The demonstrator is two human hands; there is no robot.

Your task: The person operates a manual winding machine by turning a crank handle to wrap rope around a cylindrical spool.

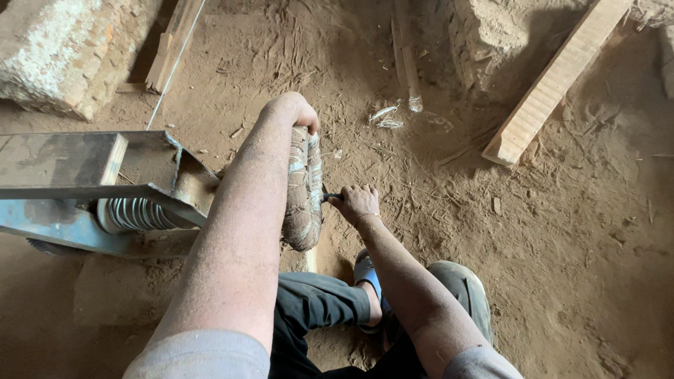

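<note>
My left hand [293,111] grips the top of a round, dusty wheel [304,193] wrapped in pale tape or cord, which stands on edge at the end of a metal machine frame [84,189]. Just right of the wheel, my right hand [356,202] is closed on a small dark handle [330,197] that sticks out of the wheel's side. A ribbed metal coil [137,213] lies under the frame, left of the wheel. My legs in dark trousers and a blue sandal [366,270] are below the hands.
Dusty earth floor all around. A long wooden plank [554,78] lies at the upper right, a thinner stick [406,52] at top centre, another board [170,45] at top left. A rough brick block [60,60] sits at the far left. A thin string [175,63] runs toward the machine.
</note>
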